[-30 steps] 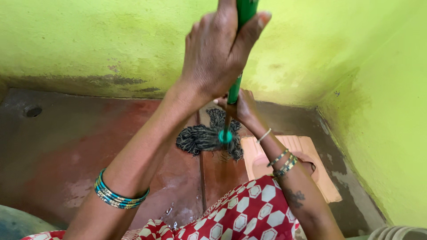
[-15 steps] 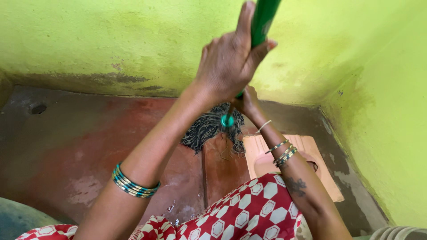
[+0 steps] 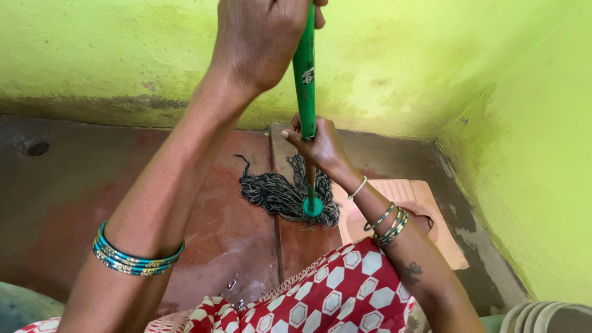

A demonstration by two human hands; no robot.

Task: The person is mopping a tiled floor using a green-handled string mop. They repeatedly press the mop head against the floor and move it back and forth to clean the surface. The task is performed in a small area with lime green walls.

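- Head view: the mop [image 3: 287, 196] head lies spread on the red floor [image 3: 92, 203], just left of the squat pan [image 3: 425, 213].
- To do this well, keep the handle [image 3: 304, 80] steep and press the strands flat.
- Left hand [image 3: 262, 37]: fingers wrapped tight high on the handle.
- Right hand [image 3: 317, 145]: fingers closed round it lower down, above the mop.

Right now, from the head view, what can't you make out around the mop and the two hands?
- Left hand: fingers and the mop handle's upper end are cut off by the top edge.
- Mop head: the right hand hides the handle where it grips it.
- Floor pan: the right forearm covers part of its opening.
- Floor at the bottom: hidden by the red patterned cloth.
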